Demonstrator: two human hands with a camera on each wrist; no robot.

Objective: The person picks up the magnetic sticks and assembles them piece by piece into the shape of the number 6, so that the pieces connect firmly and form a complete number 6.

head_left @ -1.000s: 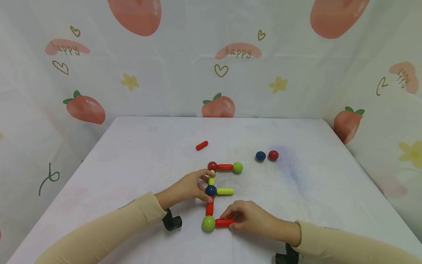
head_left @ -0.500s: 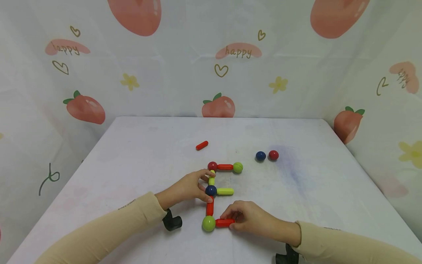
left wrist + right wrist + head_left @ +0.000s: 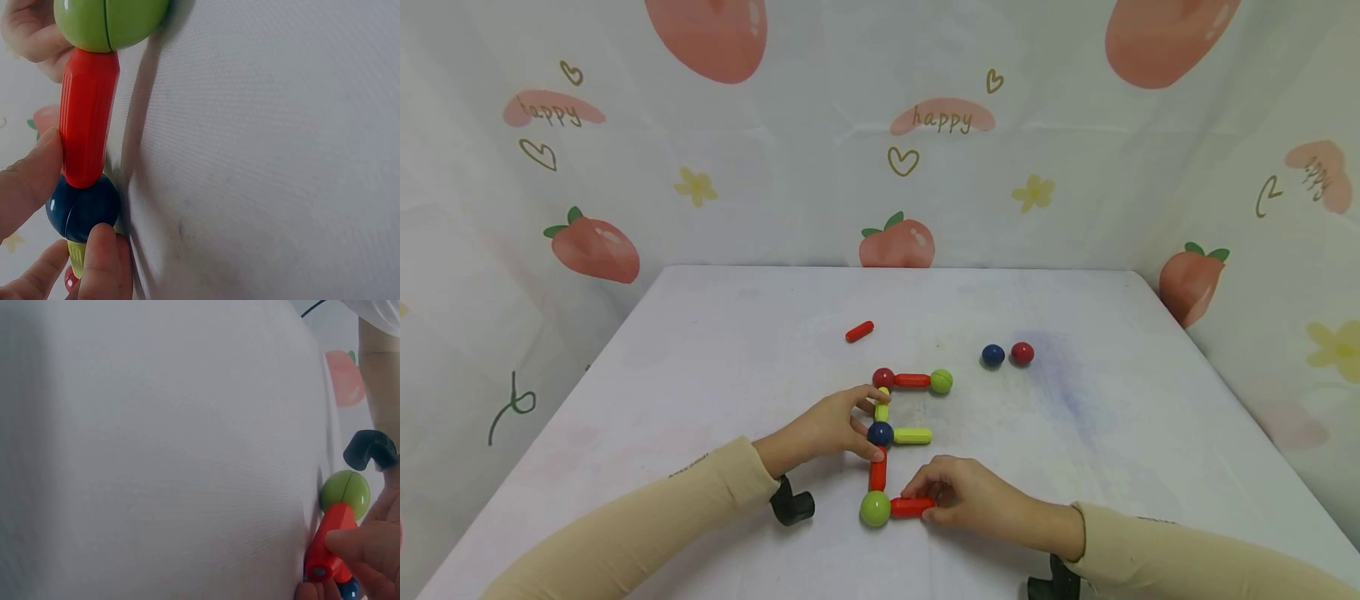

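On the table lies a figure of magnetic balls and sticks, shaped like a letter E. My left hand [image 3: 823, 427] grips its upright: the thumb touches the lower red stick [image 3: 91, 119], and the fingers lie round the blue ball [image 3: 80, 209] and yellow stick [image 3: 882, 410]. My right hand [image 3: 973, 493] pinches the bottom red stick [image 3: 331, 540], whose other end meets the large green ball [image 3: 875, 508]. A yellow stick [image 3: 913, 436] juts right from the blue ball. At the top, a red ball [image 3: 883, 378], red stick [image 3: 913, 380] and small green ball [image 3: 942, 382] form a row.
A loose red stick [image 3: 860, 332] lies behind the figure. To the right rest a loose blue ball [image 3: 992, 356] and a red ball [image 3: 1022, 353]. A printed cloth [image 3: 820, 167] hangs at the table's back. Black wrist mounts [image 3: 792, 502] sit under both sleeves.
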